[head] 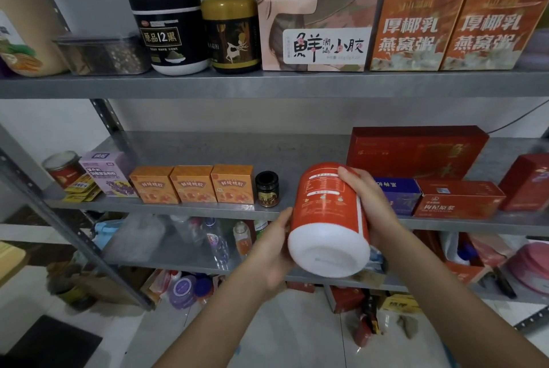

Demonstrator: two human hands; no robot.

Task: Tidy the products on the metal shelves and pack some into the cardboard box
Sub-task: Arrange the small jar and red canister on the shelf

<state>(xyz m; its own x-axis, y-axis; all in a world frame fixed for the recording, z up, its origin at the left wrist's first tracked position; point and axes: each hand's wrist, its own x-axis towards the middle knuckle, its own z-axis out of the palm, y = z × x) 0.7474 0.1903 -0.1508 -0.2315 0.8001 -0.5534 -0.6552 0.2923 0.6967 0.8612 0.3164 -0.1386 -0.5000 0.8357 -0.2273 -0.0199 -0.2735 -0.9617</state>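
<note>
Nearest you, at the centre of the frame, your 2 hands hold the orange jar (pixel 329 219) between them. Your left hand (pixel 276 251) cups its lower left side by the white base. Your right hand (pixel 374 204) wraps the upper right side, with fingers curled over the label. The jar is tilted: its long axis runs from the white base, which faces you low in the frame, up and away toward the middle shelf (pixel 208 210). Neither hand is nearer; the jar lies squarely between them and clear of the shelf edge. Just behind the jar's top there is a bare stretch of that shelf, between the small dark jar (pixel 267 188) to the left and the blue box (pixel 398 192) to the right. That gap looks like the likely landing spot, and you would need to tip the base down first. Further left stand 3 orange boxes (pixel 193 183) in a row. I cannot pick out the cardboard box with any certainty.
</note>
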